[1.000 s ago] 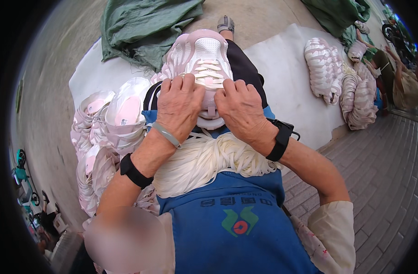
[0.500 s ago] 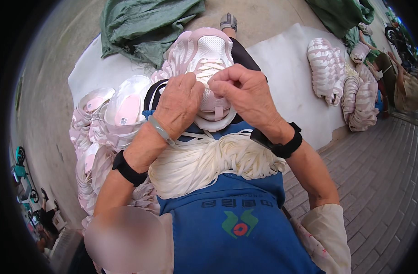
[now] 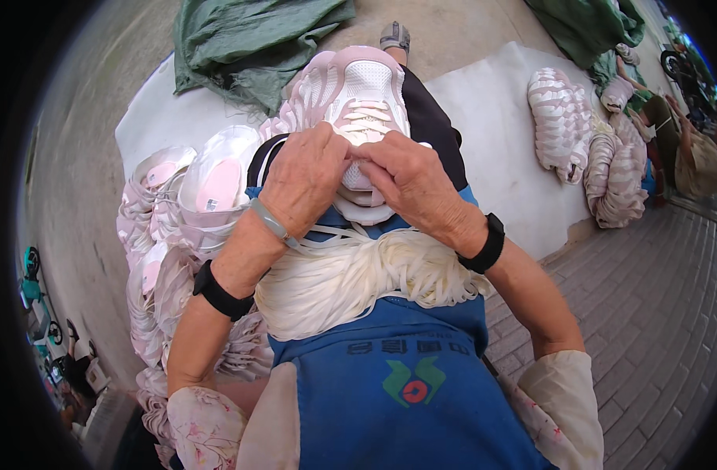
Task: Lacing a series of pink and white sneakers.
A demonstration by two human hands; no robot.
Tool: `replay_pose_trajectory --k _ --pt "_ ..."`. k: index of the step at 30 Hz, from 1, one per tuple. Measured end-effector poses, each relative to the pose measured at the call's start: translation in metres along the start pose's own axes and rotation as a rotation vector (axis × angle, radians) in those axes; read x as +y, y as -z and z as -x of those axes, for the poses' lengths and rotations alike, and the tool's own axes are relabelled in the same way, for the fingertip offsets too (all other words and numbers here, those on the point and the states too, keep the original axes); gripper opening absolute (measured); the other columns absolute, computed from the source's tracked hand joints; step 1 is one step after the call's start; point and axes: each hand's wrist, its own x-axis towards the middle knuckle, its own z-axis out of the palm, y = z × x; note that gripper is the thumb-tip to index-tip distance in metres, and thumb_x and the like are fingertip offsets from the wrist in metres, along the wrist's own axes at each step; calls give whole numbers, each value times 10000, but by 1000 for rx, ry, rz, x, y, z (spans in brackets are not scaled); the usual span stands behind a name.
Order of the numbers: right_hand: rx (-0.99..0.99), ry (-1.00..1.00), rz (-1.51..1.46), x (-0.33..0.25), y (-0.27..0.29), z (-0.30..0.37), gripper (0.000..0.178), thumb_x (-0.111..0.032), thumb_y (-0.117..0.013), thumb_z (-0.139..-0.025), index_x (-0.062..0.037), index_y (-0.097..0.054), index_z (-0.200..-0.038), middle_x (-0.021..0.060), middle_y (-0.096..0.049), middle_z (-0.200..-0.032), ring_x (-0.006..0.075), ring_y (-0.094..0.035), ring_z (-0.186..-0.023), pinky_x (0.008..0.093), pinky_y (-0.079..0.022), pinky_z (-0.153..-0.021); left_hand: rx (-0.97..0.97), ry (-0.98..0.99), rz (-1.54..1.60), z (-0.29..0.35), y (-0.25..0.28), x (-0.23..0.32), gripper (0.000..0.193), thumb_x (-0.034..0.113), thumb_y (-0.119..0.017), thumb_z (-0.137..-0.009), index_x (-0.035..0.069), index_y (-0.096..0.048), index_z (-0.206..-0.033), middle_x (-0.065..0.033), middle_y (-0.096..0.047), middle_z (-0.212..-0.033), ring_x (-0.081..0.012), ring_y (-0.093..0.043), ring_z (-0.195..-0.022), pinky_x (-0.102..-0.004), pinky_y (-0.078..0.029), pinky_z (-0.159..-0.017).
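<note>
Head view: right hand (image 3: 425, 184) now meets left hand (image 3: 307, 176), both curled — on what, cannot tell — over pink-and-white mesh sneaker (image 3: 368, 81) reaching beyond them; flat cream laces (image 3: 367, 117) seemingly worked two-handed.

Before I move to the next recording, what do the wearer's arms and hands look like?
The left hand and right hand are ungloved. Left arm: pale grey bangle, broad black band, pale pink-flowered sleeve. Right arm: another black band, cream sleeve.
</note>
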Motion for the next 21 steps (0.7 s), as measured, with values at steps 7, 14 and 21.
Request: replay_pose_trajectory --k 7,14,21 --pt "-139 27 430 -6 -13 5 114 -45 -601 -814 -7 -578 -919 162 -541 -863 339 -629 -734 401 -527 -634 -52 8 -5 1 6 0 139 33 -641 -794 39 -533 -881 -123 -514 -843 -319 -543 -785 -398 -443 -699" --pt "2 -310 -450 1 12 -4 162 -42 -592 -881 68 -593 -1000 131 -620 -839 169 -657 -636 284 -540 -570 54 184 332 -8 -1 20 102 41 -614 -843 1 -540 -900 -145 -554 -815 -329 -572 -728 -386 -460 -640" --pt "125 -416 -694 16 31 -31 152 -40 -566 -903 75 -603 -996 86 -661 -770 99 -651 -647 221 -544 -573 -58 489 573 -54 -6 15 172 150 -608 -908 -22 -607 -920 -93 -635 -796 -143 -583 -705 -282 -481 -656"
